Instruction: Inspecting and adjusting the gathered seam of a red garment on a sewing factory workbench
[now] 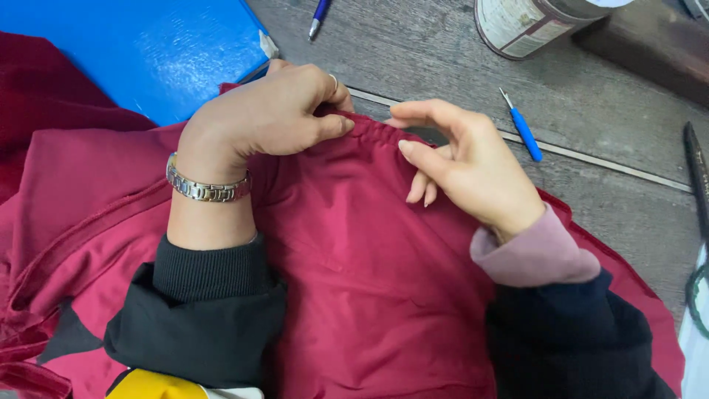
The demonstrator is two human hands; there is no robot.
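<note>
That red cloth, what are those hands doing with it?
A person has a dark red cloth spread over a grey wooden table. The left hand, with a metal watch on its wrist, pinches the gathered top edge of the cloth. The right hand rests open beside it, fingers touching the same edge. A small blue-handled tool lies untouched on the table nearby, beside a blue board.

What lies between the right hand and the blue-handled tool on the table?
In the head view, only bare grey wooden table and a thin metal strip set into it lie between the right hand and the blue-handled tool.
</note>
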